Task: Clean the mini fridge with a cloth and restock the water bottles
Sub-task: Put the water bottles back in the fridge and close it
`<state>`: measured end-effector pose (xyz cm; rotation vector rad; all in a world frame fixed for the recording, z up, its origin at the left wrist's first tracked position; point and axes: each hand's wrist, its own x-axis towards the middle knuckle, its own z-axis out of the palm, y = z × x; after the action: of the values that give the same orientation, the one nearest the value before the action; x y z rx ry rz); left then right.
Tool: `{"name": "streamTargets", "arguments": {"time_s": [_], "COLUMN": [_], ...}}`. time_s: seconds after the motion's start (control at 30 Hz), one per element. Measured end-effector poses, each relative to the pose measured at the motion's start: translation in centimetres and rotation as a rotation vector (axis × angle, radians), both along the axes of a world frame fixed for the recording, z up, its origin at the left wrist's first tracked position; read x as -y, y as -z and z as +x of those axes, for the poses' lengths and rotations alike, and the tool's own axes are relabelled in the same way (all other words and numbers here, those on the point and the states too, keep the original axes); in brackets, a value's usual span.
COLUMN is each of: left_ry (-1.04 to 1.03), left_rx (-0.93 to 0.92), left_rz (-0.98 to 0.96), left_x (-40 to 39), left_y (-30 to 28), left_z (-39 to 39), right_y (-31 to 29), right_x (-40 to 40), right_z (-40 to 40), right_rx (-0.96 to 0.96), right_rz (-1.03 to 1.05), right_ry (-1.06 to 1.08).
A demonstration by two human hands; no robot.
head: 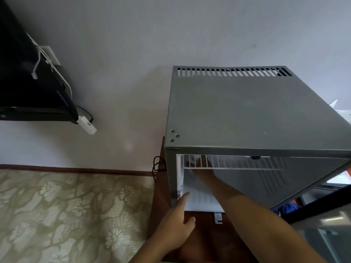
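A pale wall (133,54) is filling the background, with a patterned carpet (66,215) lying below it. A grey mini fridge (247,114) is sitting on a brown wooden cabinet (161,196) with its door (322,221) standing open to the right. The left hand (178,223) is resting at the fridge's lower left front edge, forefinger stretched out and the other fingers loosely curled, gripping nothing. The right hand (201,172) is reaching deep inside under the wire shelf (237,163), near a white object, maybe a bottle (194,160); whether its fingers are gripping anything cannot be told.
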<state>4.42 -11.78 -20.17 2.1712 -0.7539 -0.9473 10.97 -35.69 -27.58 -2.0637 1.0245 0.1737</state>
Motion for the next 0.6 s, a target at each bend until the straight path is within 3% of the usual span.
{"name": "streamTargets", "arguments": {"time_s": [0.13,0.2,0.33,0.6], "left_ry": [0.017,0.018,0.059,0.095], "left_rx": [0.024,0.056,0.255,0.601], "left_rz": [0.001,-0.009,0.003,-0.061], "left_x": [-1.0,-1.6,-3.0,-7.6], "left_y": [-0.8,-1.1,-1.6,-5.4], "left_z": [-0.4,-0.5,-1.3,-6.3], "right_y": [-1.6,-3.1,-3.7,-10.6], "right_x": [-0.5,-1.2,-4.5,-15.2], "right_z": [-0.9,-1.7,-5.8,-18.8], "right_rx": [0.040,0.086,0.238,0.221], "right_rz": [0.161,0.127,-0.031,-0.361], "right_ry": [0.006,0.070,0.210,0.009]}}
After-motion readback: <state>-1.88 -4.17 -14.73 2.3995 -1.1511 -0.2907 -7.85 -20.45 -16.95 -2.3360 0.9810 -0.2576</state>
